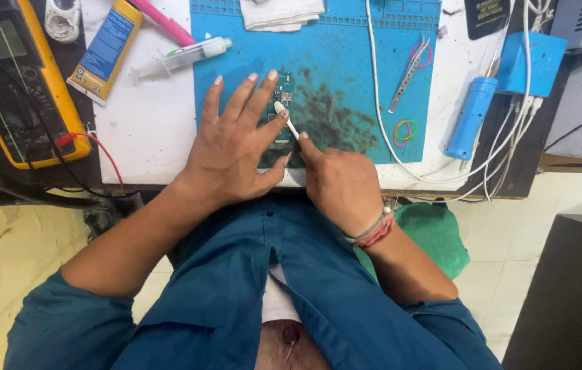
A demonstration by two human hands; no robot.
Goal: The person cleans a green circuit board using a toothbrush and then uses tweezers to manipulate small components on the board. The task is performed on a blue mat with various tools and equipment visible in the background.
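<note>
My left hand lies flat with fingers spread, pressing the small circuit board on the blue mat on the bench. My right hand has its grip closed on a white cotton swab, whose tip touches the board. Tweezers lie near.

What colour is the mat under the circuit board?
Blue, with dark smudges near the circuit board; the mat shows in the head view.

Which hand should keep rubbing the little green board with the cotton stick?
The right hand, probably: it already pinches the cotton swab with its tip on the circuit board. The left hand lies flat, steadying that board.
</note>
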